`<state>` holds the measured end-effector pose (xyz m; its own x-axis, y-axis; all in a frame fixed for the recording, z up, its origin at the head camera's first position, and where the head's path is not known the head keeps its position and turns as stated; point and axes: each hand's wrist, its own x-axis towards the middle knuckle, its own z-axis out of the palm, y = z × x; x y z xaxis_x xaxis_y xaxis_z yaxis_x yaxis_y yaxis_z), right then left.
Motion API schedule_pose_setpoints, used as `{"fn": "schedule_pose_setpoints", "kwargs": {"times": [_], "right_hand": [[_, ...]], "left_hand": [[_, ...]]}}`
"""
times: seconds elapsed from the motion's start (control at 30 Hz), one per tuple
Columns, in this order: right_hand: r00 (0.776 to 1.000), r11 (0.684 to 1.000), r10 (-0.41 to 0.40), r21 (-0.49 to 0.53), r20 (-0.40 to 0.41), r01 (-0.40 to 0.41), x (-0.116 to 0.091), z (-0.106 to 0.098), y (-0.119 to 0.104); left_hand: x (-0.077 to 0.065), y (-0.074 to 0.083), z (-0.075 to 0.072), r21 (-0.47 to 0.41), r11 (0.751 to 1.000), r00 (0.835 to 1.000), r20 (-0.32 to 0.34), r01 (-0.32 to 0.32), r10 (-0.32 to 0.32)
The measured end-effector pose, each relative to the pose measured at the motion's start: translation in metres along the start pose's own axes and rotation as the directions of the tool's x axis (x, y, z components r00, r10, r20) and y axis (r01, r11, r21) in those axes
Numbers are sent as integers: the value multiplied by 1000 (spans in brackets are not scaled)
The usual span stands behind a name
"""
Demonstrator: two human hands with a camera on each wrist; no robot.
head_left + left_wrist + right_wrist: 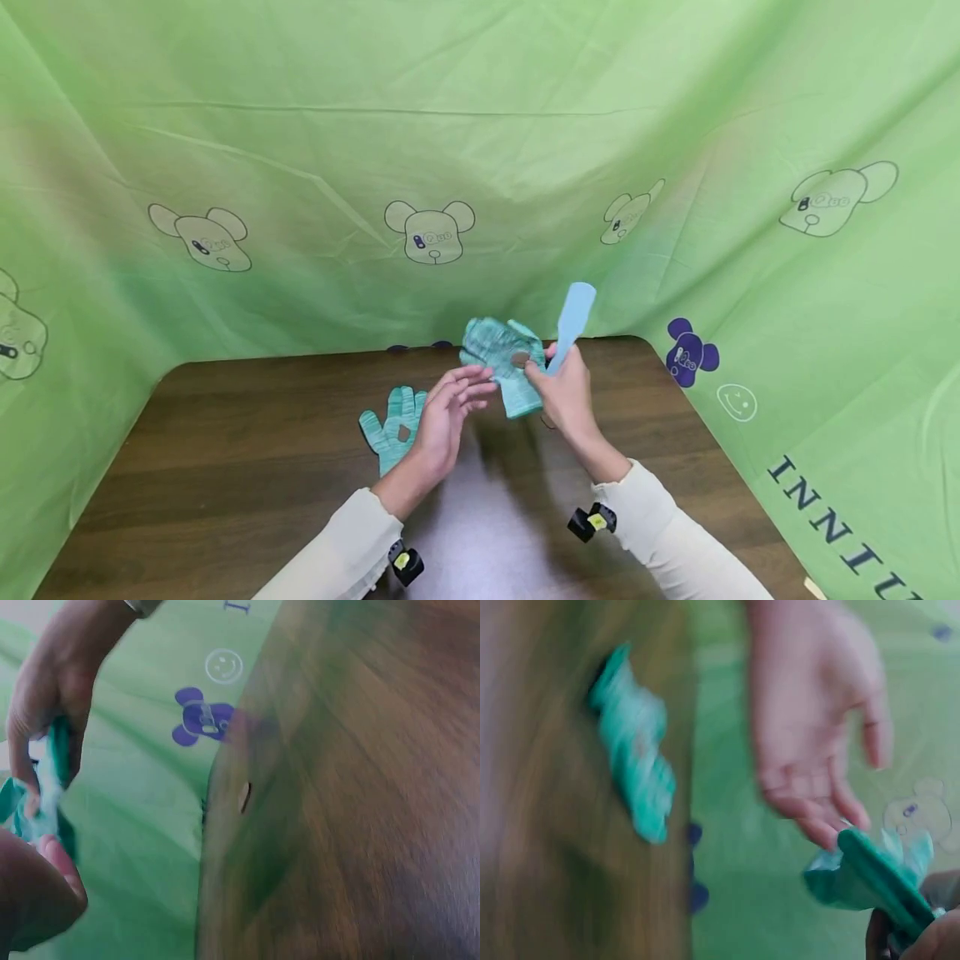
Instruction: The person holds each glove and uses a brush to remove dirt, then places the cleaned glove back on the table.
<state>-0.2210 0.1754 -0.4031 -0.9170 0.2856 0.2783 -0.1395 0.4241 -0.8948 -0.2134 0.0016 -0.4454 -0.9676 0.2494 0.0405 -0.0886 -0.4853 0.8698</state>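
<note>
In the head view my right hand (572, 396) grips a teal knitted glove (491, 348) with a brown patch, thumb pressed beside the patch. The same hand holds a light-blue tool (576, 310) with a flat, paddle-like end that points up and away. My left hand (444, 425) holds nothing, its fingers loosely bent with the tips right at the held glove. In the right wrist view the left hand's fingertips (821, 831) come close to the glove's teal edge. A second teal glove (395, 429) with a brown patch lies on the table, partly hidden behind the left hand.
A dark wooden table (247, 467) spreads below both hands. Green cloth printed with bear heads (435, 233) hangs along its back and sides. Near the right hand lies a small brown piece (245, 797), seen in the left wrist view. Each sleeve carries a black wrist camera (406, 562).
</note>
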Motion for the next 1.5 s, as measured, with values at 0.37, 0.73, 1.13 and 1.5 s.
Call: {"fn": "schedule_pose_setpoints", "kwargs": {"times": [0.37, 0.73, 1.13, 1.5], "right_hand": [[956, 900, 221, 338, 194, -276, -8, -2, -6], [965, 953, 182, 208, 191, -221, -13, -6, 5], [970, 946, 175, 242, 171, -214, -15, -17, 9], [849, 966, 197, 49, 490, -253, -38, -31, 9]], "left_hand": [[11, 2, 6, -102, 976, 981, 3, 191, -192], [17, -1, 9, -202, 964, 982, -44, 172, -184], [14, -4, 6, -317, 942, 994, 20, 107, -106], [13, -7, 8, -252, 956, 987, 93, 149, -130]]}}
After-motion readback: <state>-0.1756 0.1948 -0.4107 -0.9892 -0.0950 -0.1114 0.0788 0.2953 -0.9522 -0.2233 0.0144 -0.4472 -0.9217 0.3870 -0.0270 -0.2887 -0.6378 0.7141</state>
